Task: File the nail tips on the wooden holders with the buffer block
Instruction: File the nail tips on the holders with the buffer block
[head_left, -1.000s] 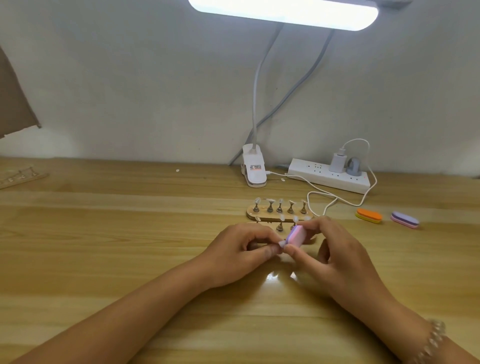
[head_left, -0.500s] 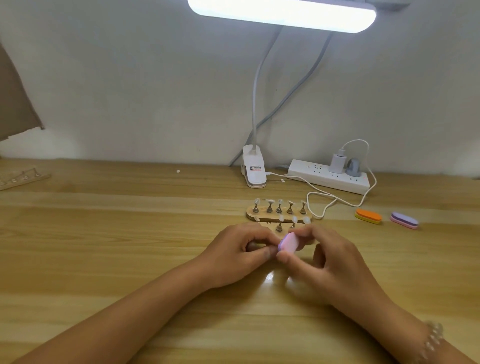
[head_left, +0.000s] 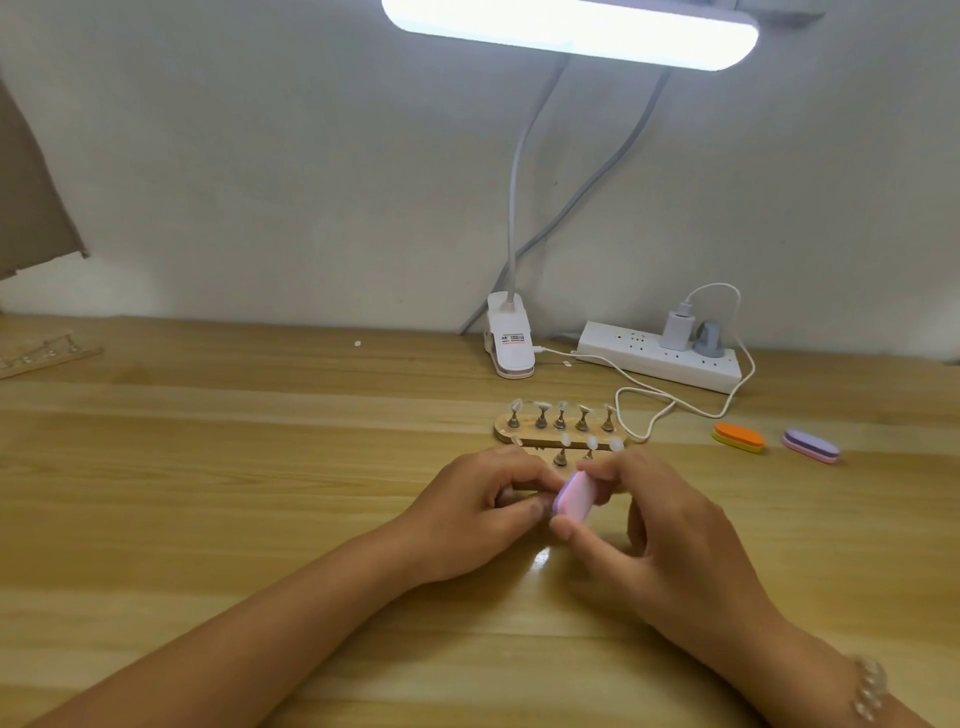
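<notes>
The buffer block (head_left: 574, 496) has slid nearer the person, pinched by the right hand (head_left: 670, 540). The left hand (head_left: 478, 514) pinches what seems a nail tip, mostly hidden. Hard strokes could flick it loose.

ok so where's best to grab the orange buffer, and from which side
Pinch its two long edges at the middle, coming straight down from above. The orange buffer lies flat on the table, an oblong slab, with open wood on both long sides; the purple buffer sits apart off its right end.
</notes>
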